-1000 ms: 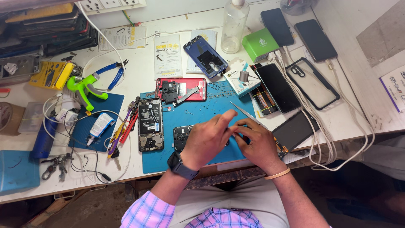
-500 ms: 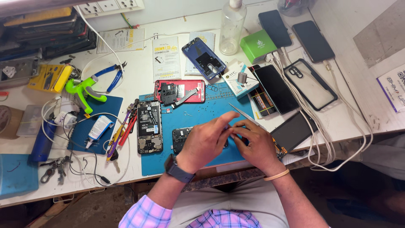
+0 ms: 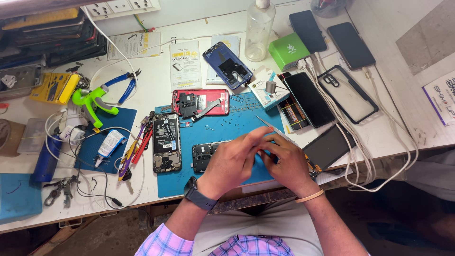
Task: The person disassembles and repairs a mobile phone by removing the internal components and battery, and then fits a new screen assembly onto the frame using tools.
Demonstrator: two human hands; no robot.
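We see an opened phone (image 3: 204,155) lying on the blue work mat (image 3: 237,118) just below the frame's centre, its right part hidden under the hands. The left hand (image 3: 234,161) curls over it, fingers together, pinched on something we cannot make out. The right hand (image 3: 286,163) meets it fingertip to fingertip and grips thin tweezers (image 3: 265,124) that slant up-left. Little free mat remains: another opened phone (image 3: 166,142) lies just left, a red phone frame (image 3: 201,102) above. The table's near edge runs right under the wrists. Further out, the white table (image 3: 156,76) is crowded: phones at upper right, blue pliers (image 3: 124,85) at upper left.
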